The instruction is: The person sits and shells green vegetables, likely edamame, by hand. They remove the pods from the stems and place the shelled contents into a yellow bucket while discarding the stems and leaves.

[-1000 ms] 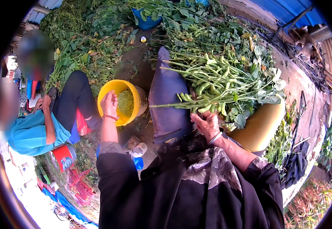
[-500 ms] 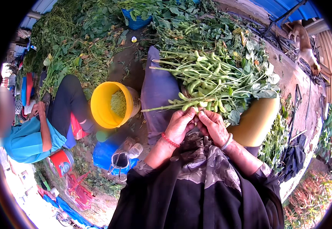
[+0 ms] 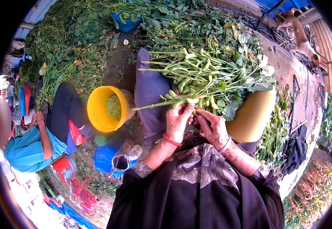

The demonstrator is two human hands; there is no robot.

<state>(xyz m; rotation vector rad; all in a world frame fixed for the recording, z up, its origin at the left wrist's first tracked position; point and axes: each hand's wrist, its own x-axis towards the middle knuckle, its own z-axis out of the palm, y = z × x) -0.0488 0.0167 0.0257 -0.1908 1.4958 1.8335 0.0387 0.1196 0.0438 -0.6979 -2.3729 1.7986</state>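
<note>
A bundle of cut bean stalks (image 3: pixel 208 72) with plump green pods and leaves lies across my lap. At its near edge my left hand (image 3: pixel 176 124) pinches a green bean pod (image 3: pixel 192 101) between thumb and fingers; a red bead bracelet circles that wrist. Close beside it on the right, my right hand (image 3: pixel 213 128) is closed, its thumb and bent forefinger pressed together below the pods. What it holds, if anything, is too hidden to name. Left of my lap stands a yellow bucket (image 3: pixel 97 110) with pale green shelled beans (image 3: pixel 114 107) inside.
Heaps of leafy stalks (image 3: pixel 74 42) cover the ground ahead, around a blue tub (image 3: pixel 127 23). A person in a teal shirt (image 3: pixel 32 147) sits at left, near a red pail (image 3: pixel 63 170). A blue bag (image 3: pixel 107 154) lies by my left elbow. A dog (image 3: pixel 299 36) stands far right.
My hands have drawn slightly apart, from thumbs meeting at a pod to a small gap between them. The dog's body has shifted a little. The whole view has tilted slightly.
</note>
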